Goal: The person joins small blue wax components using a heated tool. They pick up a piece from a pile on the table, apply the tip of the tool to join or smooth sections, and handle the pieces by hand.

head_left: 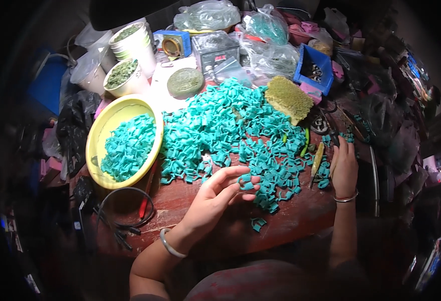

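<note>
My left hand (215,195) is held over the front middle of the table, its fingers curled around a small teal plastic clip-like piece (244,181). Beyond it spreads a large heap of the same teal pieces (215,115), and one loose clump (257,223) lies nearer to me. At the right end of the heap, my right hand (344,168) reaches forward with thumb and fingers closed about something dark that I cannot make out. Beside it lies a narrow yellow-handled pointed tool (317,159). A yellow basin (94,150) on the left holds many more teal pieces.
White buckets (130,88) of green bits stand at the back left. A blue bin (301,62) with small parts and a bristly yellow-green block (288,98) sit at the back right. A black cable (125,190) and a red-handled tool (144,205) lie at the front left.
</note>
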The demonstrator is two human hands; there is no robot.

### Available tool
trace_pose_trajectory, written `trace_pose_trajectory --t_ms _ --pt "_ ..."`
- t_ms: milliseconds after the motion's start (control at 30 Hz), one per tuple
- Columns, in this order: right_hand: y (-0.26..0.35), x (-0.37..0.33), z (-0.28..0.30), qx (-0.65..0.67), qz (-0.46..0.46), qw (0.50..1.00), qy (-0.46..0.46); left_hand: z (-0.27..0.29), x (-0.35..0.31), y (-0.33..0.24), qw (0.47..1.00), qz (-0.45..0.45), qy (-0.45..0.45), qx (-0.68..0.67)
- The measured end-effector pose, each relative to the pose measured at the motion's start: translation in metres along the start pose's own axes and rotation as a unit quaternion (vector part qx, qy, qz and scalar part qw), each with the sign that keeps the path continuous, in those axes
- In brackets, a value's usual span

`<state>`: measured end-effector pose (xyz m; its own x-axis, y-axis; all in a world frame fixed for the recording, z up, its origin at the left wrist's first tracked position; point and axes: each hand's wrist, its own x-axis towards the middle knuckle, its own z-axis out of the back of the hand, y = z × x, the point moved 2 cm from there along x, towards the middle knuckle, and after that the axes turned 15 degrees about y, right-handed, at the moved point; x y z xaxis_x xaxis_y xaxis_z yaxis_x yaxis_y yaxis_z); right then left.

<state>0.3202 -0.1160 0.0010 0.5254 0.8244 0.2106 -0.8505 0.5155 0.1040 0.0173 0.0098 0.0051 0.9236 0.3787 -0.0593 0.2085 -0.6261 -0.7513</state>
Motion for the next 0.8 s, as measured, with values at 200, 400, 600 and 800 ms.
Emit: trace_pose_trajectory --t_ms 200,400,600,800 --pt "-0.004 -0.007 -0.006 -0.032 0.014 0.999 0.037 0.002 -0.003 -0.001 1.000 -0.008 0.012 -0.006" --pt "0.039 -0.004 0.035 0.041 0.045 0.995 -0.085 0.005 -0.001 0.003 1.000 -0.013 0.011 0.014" --pt "0.112 -0.006 0.061 0.172 0.200 0.963 -0.055 0.007 -0.001 0.002 0.999 -0.015 0.008 0.030" --pt "0.136 -0.015 0.028 0.251 0.281 0.926 0.005 0.000 -0.001 -0.004 0.998 -0.016 -0.001 0.059"
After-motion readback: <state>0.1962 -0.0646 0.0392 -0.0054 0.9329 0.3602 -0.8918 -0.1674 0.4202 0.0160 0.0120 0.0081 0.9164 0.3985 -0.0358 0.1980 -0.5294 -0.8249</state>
